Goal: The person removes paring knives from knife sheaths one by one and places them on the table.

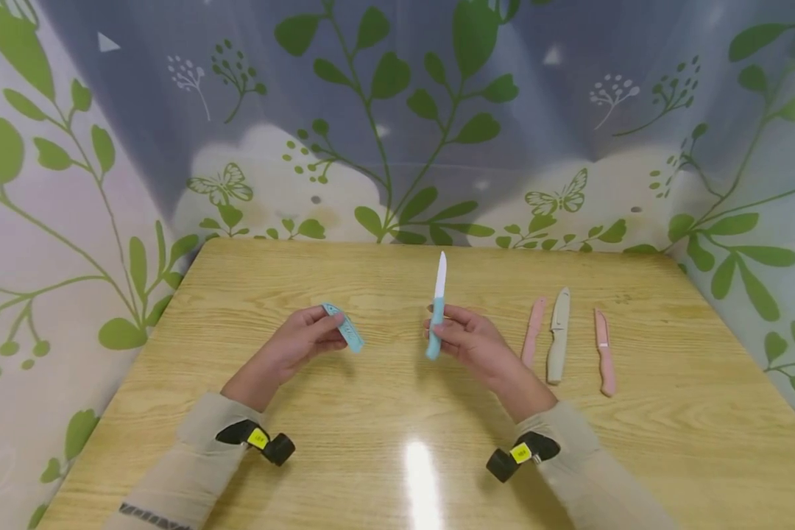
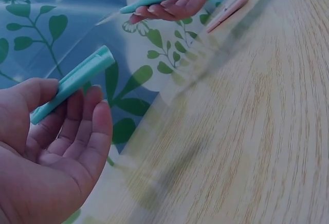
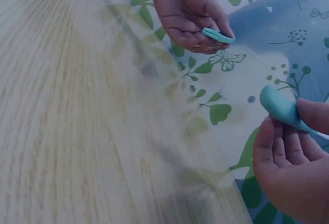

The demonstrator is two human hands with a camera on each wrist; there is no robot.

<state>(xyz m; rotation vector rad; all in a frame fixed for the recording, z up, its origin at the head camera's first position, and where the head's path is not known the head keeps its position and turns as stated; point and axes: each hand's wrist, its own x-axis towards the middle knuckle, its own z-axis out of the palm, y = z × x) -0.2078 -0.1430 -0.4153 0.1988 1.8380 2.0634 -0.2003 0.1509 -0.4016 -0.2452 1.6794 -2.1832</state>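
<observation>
Leaf-printed curtains ring our glossy wood-grain table (image 1: pixel 397 456). Our right hand (image 1: pixel 470 342) pinches the teal knife (image 1: pixel 436 309) by its smooth handle, white blade bare and pointing away; our left hand (image 1: pixel 301 342) pinches its slim teal sheath (image 1: pixel 344 327), already off and well apart. Three sheathed knives (image 1: pixel 559 335) lie untouched at right.

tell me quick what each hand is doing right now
left hand: grips the teal sheath
right hand: grips the teal knife, blade bare
</observation>
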